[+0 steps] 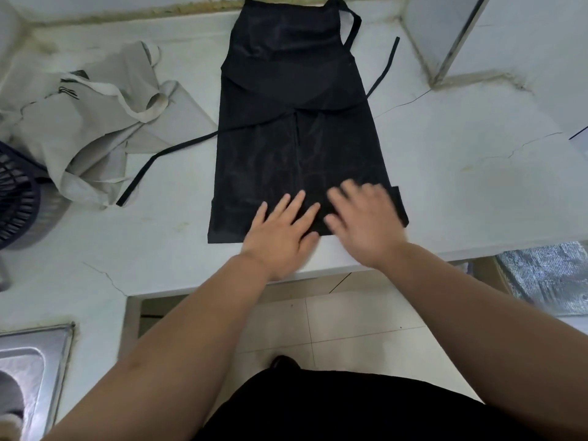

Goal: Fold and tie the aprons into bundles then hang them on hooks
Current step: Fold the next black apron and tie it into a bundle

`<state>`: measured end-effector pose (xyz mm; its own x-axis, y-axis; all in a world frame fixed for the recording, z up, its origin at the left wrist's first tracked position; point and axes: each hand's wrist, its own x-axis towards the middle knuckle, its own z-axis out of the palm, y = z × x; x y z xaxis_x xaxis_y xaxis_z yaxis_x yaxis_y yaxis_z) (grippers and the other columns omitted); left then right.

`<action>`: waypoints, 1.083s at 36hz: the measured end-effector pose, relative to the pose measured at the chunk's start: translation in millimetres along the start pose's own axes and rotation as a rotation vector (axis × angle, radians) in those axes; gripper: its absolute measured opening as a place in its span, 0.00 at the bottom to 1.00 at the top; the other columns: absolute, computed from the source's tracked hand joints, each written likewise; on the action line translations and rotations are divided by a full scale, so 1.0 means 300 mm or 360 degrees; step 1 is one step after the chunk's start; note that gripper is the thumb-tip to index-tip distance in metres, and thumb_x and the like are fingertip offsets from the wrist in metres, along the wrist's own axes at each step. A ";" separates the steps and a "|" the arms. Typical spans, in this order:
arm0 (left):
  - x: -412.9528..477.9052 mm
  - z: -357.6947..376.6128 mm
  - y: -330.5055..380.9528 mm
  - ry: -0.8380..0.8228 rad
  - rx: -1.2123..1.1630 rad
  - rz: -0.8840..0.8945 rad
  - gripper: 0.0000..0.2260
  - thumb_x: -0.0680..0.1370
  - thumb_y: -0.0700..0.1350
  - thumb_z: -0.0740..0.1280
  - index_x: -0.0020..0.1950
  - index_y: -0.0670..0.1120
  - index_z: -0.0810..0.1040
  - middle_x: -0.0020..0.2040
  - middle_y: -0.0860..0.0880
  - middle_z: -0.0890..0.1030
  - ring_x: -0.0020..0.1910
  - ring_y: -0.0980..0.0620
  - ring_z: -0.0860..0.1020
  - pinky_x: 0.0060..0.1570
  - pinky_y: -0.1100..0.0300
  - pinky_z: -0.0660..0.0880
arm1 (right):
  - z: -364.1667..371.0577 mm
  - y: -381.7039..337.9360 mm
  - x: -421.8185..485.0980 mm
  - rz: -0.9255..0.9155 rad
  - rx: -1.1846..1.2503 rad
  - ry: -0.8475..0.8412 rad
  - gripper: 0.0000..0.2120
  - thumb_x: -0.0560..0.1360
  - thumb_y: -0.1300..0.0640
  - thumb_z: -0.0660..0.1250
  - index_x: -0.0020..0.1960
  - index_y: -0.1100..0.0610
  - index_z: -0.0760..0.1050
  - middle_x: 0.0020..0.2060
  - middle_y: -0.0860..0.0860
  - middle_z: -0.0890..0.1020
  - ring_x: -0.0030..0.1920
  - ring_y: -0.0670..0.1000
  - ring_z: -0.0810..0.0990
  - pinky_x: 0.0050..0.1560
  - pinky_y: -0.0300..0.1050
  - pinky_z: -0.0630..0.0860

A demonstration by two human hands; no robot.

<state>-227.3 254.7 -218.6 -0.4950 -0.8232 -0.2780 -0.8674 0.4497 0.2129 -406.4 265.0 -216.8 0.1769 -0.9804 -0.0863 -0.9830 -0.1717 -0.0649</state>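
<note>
A black apron (pixel 296 122) lies flat on the white counter (pixel 461 173), folded lengthwise into a long strip, bib end far from me. One black tie (pixel 152 160) trails off to the left, another (pixel 386 63) to the right. My left hand (pixel 280 237) rests flat with spread fingers on the apron's near hem. My right hand (pixel 366 218), blurred, lies flat on the hem just beside it. A crumpled beige apron (pixel 95 122) sits at the left of the counter.
A dark slatted basket (pixel 16 198) stands at the left edge. A steel sink (pixel 28 370) lies at the bottom left. A white box-like unit (pixel 451 36) stands at the back right. Tiled floor (pixel 350 329) shows below the counter's front edge.
</note>
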 end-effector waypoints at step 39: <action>-0.008 -0.180 -0.322 0.0402 -0.1695 -0.1006 0.04 0.78 0.45 0.68 0.49 0.45 0.80 0.46 0.48 0.82 0.46 0.50 0.78 0.43 0.65 0.73 | -0.206 0.226 0.182 0.0553 0.0923 -0.0514 0.04 0.69 0.64 0.66 0.39 0.56 0.77 0.36 0.52 0.77 0.38 0.53 0.75 0.34 0.40 0.69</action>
<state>-139.8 194.5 -187.9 0.1151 -0.8879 -0.4454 -0.4202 -0.4499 0.7881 -466.3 193.7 -164.3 -0.0455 -0.8765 -0.4792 -0.8171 0.3086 -0.4869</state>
